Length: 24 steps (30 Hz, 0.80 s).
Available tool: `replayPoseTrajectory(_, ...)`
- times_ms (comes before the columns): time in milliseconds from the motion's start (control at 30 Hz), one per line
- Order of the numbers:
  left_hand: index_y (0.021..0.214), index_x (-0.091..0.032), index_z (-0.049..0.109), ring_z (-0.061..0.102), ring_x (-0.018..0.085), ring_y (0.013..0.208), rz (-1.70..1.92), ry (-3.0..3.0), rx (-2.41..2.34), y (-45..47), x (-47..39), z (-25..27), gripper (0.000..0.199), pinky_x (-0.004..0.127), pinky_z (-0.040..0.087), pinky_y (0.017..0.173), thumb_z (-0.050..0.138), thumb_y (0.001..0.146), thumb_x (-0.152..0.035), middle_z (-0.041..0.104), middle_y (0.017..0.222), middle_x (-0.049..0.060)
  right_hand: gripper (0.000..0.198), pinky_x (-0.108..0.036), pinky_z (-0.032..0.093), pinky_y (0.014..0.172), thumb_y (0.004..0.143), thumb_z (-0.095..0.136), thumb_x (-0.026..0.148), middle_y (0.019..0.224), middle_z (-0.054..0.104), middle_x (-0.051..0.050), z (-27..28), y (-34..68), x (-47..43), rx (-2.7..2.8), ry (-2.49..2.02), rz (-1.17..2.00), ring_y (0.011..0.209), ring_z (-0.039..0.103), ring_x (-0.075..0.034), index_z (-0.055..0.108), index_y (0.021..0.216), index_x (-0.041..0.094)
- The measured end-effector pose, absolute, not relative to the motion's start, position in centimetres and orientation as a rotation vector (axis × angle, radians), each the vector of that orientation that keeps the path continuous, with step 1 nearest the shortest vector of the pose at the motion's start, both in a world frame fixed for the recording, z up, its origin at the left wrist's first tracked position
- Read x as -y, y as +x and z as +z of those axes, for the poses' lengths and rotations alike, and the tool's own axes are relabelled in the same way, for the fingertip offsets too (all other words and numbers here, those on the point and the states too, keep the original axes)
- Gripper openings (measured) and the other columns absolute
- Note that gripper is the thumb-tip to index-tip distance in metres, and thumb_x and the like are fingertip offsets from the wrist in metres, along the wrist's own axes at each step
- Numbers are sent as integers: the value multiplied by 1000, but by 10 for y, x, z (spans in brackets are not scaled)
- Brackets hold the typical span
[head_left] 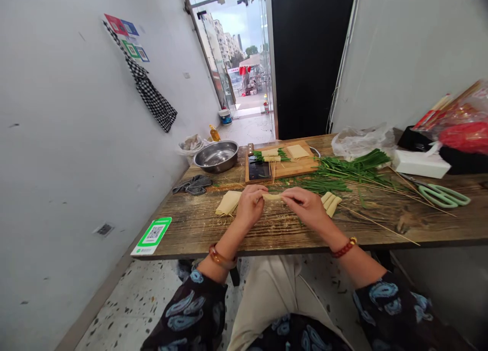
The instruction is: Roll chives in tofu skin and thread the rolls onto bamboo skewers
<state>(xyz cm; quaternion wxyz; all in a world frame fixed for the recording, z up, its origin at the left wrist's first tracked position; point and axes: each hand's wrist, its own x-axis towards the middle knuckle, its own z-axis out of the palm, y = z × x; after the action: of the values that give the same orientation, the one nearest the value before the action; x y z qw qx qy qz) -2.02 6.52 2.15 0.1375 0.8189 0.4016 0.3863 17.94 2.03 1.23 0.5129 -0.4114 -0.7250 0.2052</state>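
Between my two hands, just above the wooden table, is a rolled strip of tofu skin (272, 197). My left hand (251, 202) pinches its left end, and my right hand (305, 203) pinches the right end. A folded stack of tofu skin sheets (229, 202) lies beside my left hand. Several finished tofu skin rolls (331, 203) rest by my right wrist, one skewer extending from them toward the table's front edge. Ahead, a cutting board (301, 165) carries skewered rolls with green chives (271, 155), a square tofu skin piece (298, 151) and a cleaver (259, 168).
Loose chives (351, 168) and thin skewers spread right of the board. Scissors (444, 195), a tissue box (421, 161) and plastic bags (364, 140) lie farther right. A steel basin (216, 156), a grey cloth (193, 184) and a QR card (154, 235) are on the left.
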Motion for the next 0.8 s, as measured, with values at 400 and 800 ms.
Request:
replayPoseTrajectory(400, 104, -20, 67, 56, 23, 105, 808, 2491, -1168, -40, -2, -10, 30, 41, 43, 93, 43, 87, -13, 66, 110, 9, 28, -43, 46, 96, 91, 47, 20, 114, 67, -8, -30, 202, 23, 2102, -1058, 387, 109, 59, -21, 69, 108, 23)
replayPoseTrajectory(800, 100, -22, 66, 57, 23, 98, 744, 2747, -1071, -17, -18, -20, 21, 39, 46, 85, 50, 88, -27, 65, 107, 9, 25, -35, 47, 91, 92, 49, 24, 109, 68, -6, 4, 254, 9, 2045, -1249, 204, 103, 60, -18, 68, 108, 22)
